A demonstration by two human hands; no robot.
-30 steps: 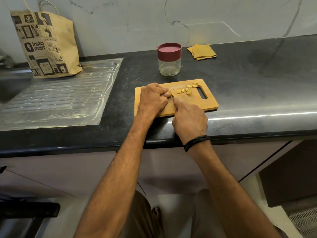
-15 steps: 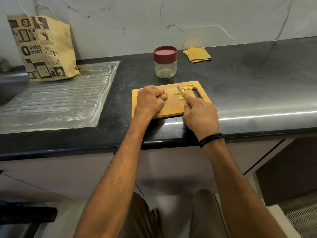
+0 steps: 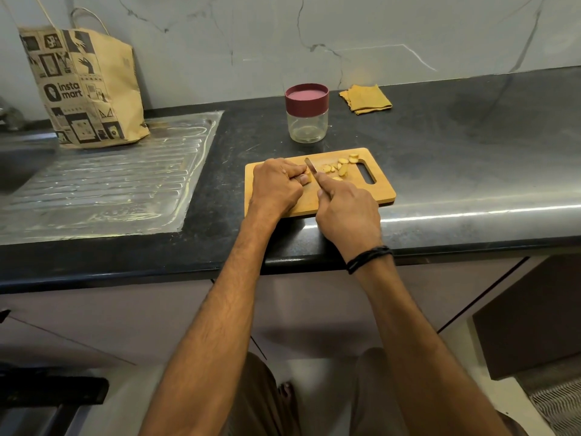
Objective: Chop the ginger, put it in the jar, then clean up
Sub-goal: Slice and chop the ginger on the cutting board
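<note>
Head view: right hand (image 3: pixel 347 212), fingers around knife (image 3: pixel 311 167), tip away-left; left hand (image 3: pixel 276 187), fingers tight on ginger (image 3: pixel 308 177).

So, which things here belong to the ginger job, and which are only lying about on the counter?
For the job: knife in the right hand, ginger slices, ginger piece held by the left hand, cutting board, lidded jar, probably the yellow cloth, for cleaning.
Lying about: paper bag, steel drainboard.
</note>
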